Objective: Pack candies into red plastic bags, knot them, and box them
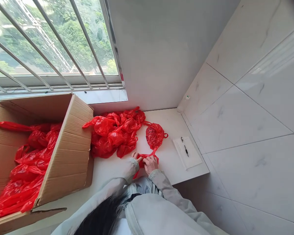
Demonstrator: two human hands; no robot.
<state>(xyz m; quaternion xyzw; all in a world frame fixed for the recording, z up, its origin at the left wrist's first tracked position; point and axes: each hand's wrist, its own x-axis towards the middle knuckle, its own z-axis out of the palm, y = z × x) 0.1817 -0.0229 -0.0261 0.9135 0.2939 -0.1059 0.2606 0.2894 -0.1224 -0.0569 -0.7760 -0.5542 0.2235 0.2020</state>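
A red plastic bag lies at the front edge of the white table, with both hands closed on it. My left hand grips its left side, and my right hand presses its fingers into the middle. What is inside this bag cannot be made out. Just beyond my hands sits a tied red bag, round and full, with a loop sticking out on its right. To the left, a heap of knotted red bags rests against the cardboard box.
On the left stands a large open cardboard box holding many red bags. A notebook with a black pen lies on the white table at right. Behind are a barred window and walls.
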